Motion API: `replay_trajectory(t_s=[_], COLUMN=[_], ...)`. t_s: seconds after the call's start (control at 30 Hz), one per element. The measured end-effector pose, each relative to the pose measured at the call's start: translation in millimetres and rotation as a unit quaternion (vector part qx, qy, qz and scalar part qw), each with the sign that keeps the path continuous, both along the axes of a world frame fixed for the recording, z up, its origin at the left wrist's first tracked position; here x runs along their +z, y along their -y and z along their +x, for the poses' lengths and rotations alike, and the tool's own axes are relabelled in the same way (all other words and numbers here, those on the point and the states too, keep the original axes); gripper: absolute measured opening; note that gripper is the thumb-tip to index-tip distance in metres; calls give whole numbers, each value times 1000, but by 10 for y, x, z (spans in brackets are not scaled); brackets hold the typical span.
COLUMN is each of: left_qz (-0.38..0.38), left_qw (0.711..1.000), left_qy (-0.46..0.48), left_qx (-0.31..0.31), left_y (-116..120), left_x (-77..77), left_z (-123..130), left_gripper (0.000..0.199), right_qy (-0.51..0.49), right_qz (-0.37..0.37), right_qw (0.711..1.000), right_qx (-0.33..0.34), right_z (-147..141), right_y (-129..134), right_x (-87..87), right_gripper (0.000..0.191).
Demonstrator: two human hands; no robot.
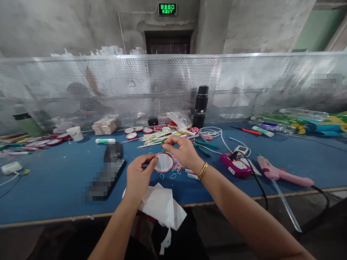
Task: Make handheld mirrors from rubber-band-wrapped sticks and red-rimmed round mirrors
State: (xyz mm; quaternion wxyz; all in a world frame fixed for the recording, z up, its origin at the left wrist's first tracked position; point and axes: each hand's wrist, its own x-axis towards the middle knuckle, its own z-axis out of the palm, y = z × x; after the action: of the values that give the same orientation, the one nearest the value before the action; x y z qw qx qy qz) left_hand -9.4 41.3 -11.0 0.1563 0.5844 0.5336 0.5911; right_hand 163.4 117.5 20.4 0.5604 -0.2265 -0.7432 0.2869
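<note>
My left hand (139, 173) pinches the left edge of a round white disc with a red rim (164, 162). The disc is tilted up toward me above the table. At its top, my right hand (184, 151) has thumb and fingers closed on a small green piece (163, 143), too small to name. Whether that piece touches the rim I cannot tell. Behind the disc lies a heap of small coloured loops (177, 167). White tissue paper (162, 206) hangs below my hands at the table's front edge.
A pink glue gun (284, 175) and a purple power strip (235, 166) with cables lie to the right. Thin wooden sticks (154, 138), more red-rimmed discs (132, 136) and a black bottle (201, 106) are behind. A perforated metal screen (121, 90) stands along the back.
</note>
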Motion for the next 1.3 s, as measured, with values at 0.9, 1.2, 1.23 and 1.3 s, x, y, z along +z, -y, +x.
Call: replay_trajectory(t_s=[0.9, 1.2, 1.23, 1.3], left_qz=[-10, -6, -6, -6], left_qw=[1000, 1000, 1000, 1000], left_qy=[23, 18, 18, 19], left_qx=[-6, 4, 2, 0], left_y=[4, 32, 33, 31], left_x=[30, 81, 81, 74], left_z=[34, 56, 56, 55], left_gripper=[25, 19, 20, 21], right_qy=[17, 14, 14, 15], right_qz=[-3, -18, -20, -26], right_qw=[1000, 1000, 1000, 999], right_qx=[-1, 15, 19, 27], right_z=[11, 8, 8, 7], right_y=[30, 37, 34, 24], right_x=[-5, 1, 1, -6], right_gripper=[13, 15, 15, 16])
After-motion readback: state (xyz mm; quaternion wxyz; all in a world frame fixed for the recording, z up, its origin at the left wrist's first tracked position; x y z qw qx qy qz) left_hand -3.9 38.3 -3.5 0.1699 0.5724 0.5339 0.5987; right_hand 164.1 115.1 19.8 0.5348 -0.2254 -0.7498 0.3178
